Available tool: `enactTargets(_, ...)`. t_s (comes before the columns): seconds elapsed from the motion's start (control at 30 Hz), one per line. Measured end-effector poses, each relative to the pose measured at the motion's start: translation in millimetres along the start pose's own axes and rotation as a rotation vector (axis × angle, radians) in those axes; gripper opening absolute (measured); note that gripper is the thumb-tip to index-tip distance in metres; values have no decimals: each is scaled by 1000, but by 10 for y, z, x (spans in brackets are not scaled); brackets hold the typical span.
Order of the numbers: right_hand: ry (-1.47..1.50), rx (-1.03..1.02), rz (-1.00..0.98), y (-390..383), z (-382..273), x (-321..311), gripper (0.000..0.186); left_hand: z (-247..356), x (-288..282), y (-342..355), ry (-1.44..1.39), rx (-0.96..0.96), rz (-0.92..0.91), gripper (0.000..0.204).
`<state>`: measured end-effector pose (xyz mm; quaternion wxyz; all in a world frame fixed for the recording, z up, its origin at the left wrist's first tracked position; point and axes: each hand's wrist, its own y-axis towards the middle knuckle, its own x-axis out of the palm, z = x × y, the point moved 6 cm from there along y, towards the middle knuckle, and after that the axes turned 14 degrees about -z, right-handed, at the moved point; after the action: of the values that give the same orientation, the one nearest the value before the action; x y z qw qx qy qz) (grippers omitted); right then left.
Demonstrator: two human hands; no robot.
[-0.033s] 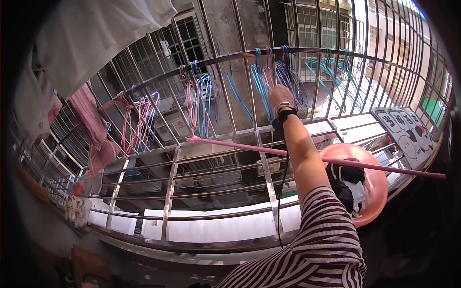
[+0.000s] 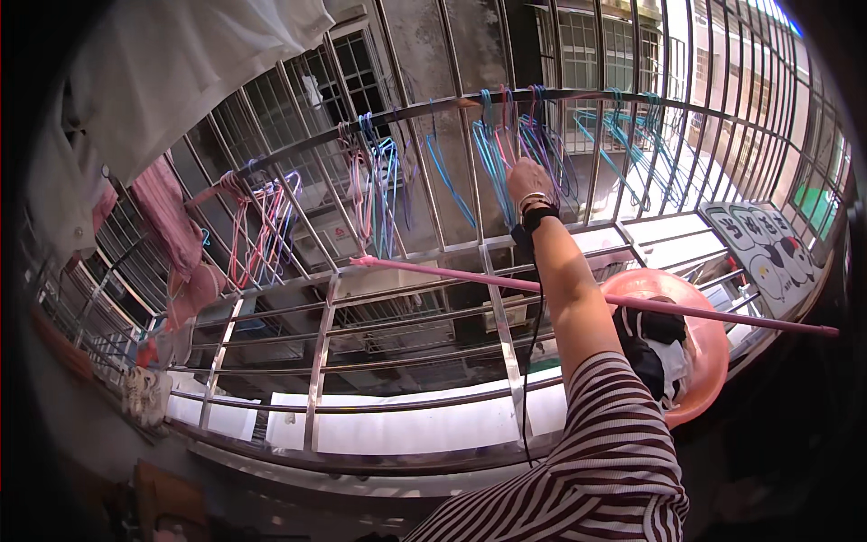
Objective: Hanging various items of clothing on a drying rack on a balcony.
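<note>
My right hand point(image 2: 528, 185), with a bracelet and a dark band at the wrist, is raised to the metal rail. Its fingers are closed on a pink clothes hanger point(image 2: 499, 143) hooked there; the fingertips are partly hidden by the hand. Blue hangers point(image 2: 489, 155) hang just left of the hand, and purple ones point(image 2: 553, 149) just right. A long pink pole point(image 2: 722, 314) slants behind my forearm. Under its right part stands a salmon-pink basin point(image 2: 712, 379) with black and white cloth point(image 2: 652, 339) inside. My left hand is not in view.
Metal bars surround the ledge. Further hangers point(image 2: 379, 185) hang along the rail point(image 2: 578, 96). White clothes point(image 2: 194, 77) and a pink striped garment point(image 2: 167, 217) hang at left. Shoes point(image 2: 144, 396) stand at lower left. A cartoon-printed board point(image 2: 768, 257) leans at right. A dark cord point(image 2: 528, 379) hangs down.
</note>
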<state>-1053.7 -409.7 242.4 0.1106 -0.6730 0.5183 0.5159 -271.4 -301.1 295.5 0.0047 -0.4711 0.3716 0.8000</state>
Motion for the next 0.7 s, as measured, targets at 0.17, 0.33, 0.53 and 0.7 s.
enactTargets(0.17, 112, 0, 78, -1, -30, -43, 19, 4, -4, -83, -21, -6, -9, 54)
enactTargets(0.33, 25, -127, 16, -14, -179, -225, 15, -43, -34, -219, -86, -80, -38, 47)
enactTargets(0.53, 20, -156, 21, -95, -170, -336, 16, -620, 91, -536, -628, -673, 136, 22)
enactTargets(0.7, 12, -182, 8, -37, -126, -359, 16, -840, 188, -630, -759, -702, 135, 19)
